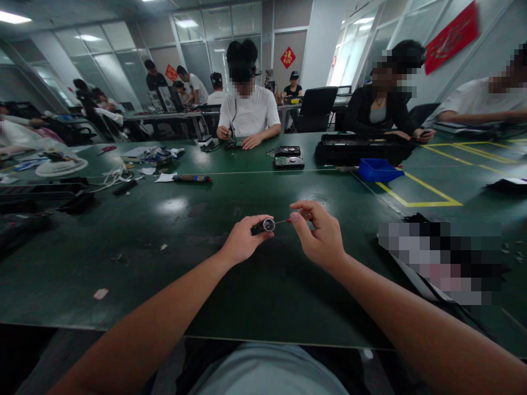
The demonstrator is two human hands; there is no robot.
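Note:
My left hand (244, 239) is closed around a small dark cylinder with a silver end face (267, 225), held just above the green table (173, 263). My right hand (319, 233) pinches a thin screwdriver with a reddish handle (290, 220), its tip pointing at the cylinder's silver end. Both hands are close together over the middle of the table, a little above its surface.
Across the table a person in a white shirt (248, 112) works over small parts. Hard drives (288, 156), a black case (362, 148), a blue bin (377, 170) and a screwdriver (191, 178) lie further back. Clutter fills the left side; other people sit at right.

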